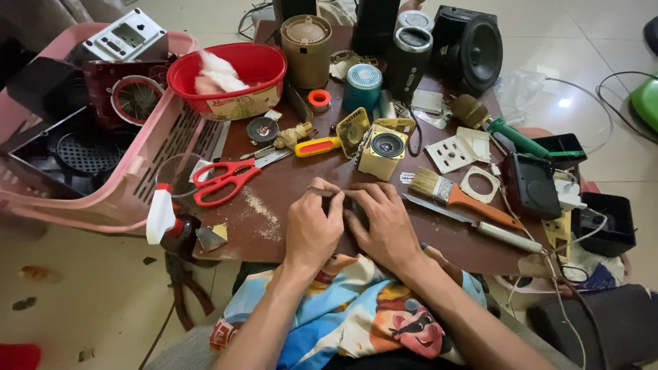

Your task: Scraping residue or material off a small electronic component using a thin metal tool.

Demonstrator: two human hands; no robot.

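My left hand (312, 226) rests on the brown table (288, 185) and pinches a thin metal tool (319, 192) whose tip sticks out to the left. My right hand (384, 223) lies beside it, fingers curled over a small dark part (358, 212) that is mostly hidden between both hands. Just beyond the hands stands a small yellow cube speaker (382, 151) with its front cover (353, 131) off. Red-handled scissors (223, 181) lie to the left, a paintbrush (452, 194) and a knife (473, 223) to the right.
A pink basket (116, 192) with devices stands at left, a red bowl (229, 75) behind it. Several speakers (473, 48) and cylinders crowd the far edge. A spray bottle (168, 223) sits at the near left corner; black boxes (531, 185) and cables lie at right.
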